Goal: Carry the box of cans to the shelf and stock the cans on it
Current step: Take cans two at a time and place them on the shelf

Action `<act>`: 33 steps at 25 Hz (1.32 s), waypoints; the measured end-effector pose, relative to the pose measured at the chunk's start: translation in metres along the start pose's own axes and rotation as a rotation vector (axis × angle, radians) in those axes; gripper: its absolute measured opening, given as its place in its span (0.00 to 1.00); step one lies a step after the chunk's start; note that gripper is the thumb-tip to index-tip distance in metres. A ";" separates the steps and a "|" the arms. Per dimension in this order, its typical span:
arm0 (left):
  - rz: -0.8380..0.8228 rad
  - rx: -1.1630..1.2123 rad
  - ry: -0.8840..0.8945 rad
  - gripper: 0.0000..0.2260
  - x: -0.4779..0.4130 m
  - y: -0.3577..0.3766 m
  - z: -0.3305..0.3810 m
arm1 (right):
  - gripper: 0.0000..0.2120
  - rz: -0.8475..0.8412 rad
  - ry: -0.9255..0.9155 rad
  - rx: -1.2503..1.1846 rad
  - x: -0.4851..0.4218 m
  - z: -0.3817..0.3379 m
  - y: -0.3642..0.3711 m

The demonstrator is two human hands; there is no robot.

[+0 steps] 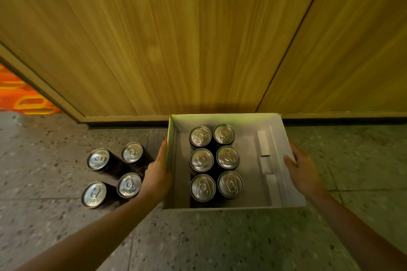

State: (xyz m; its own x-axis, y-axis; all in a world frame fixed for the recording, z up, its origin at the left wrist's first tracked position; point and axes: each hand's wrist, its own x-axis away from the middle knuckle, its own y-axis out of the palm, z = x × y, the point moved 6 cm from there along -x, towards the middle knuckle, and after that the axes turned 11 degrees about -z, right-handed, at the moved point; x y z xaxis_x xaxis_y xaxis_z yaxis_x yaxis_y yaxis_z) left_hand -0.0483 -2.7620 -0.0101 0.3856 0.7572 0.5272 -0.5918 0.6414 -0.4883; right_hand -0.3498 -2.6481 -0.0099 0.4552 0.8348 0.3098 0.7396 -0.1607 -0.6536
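An open white cardboard box (220,120) is in front of me, close to a wooden panel. Several dark cans with silver tops (214,161) stand upright inside it in two columns at the left-middle; the right part of the box floor is bare. My left hand (157,174) presses flat against the box's left wall from outside. My right hand (302,170) grips the right wall, with fingers curled over its rim. Several more dark cans (112,174) stand upright on the floor just left of the box, near my left wrist.
A wooden panel wall (176,39) rises right behind the box, with a dark vertical seam (293,44) to the right. The floor is grey speckled stone tile (220,242). An orange patterned surface (19,97) shows at far left.
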 end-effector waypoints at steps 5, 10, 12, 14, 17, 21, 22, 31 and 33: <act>-0.004 0.019 -0.001 0.35 -0.015 0.013 -0.023 | 0.21 -0.021 0.027 -0.019 -0.007 0.020 0.022; 0.027 0.021 0.031 0.34 -0.026 0.017 -0.034 | 0.21 -0.054 0.021 -0.046 -0.018 0.027 0.027; 0.022 -0.008 0.012 0.35 -0.027 0.019 -0.034 | 0.24 -0.060 0.042 -0.043 -0.020 0.024 0.026; 0.166 -0.070 0.095 0.35 -0.022 0.014 -0.022 | 0.28 0.092 0.017 0.024 -0.018 0.010 0.014; 0.313 -0.107 0.363 0.31 -0.021 0.002 0.019 | 0.26 0.133 -0.247 0.033 -0.019 -0.040 0.021; -0.076 0.206 0.145 0.34 -0.067 0.025 0.032 | 0.34 -0.413 -0.090 -0.119 -0.047 -0.072 0.093; -0.159 0.275 0.092 0.36 -0.076 0.033 0.031 | 0.35 -0.461 -0.034 -0.132 -0.054 -0.075 0.104; -0.092 0.111 0.113 0.31 -0.114 0.025 0.028 | 0.32 -0.410 -0.067 -0.033 -0.093 -0.079 0.114; -0.009 0.099 0.170 0.30 -0.113 0.022 0.023 | 0.31 -0.320 -0.143 -0.102 -0.092 -0.078 0.110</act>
State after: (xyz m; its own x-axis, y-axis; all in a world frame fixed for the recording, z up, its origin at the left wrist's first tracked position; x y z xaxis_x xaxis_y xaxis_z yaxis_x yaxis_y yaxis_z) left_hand -0.1212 -2.8362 -0.0639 0.5002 0.7667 0.4026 -0.6511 0.6395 -0.4089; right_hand -0.2718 -2.7832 -0.0565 0.1239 0.9154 0.3830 0.8822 0.0751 -0.4648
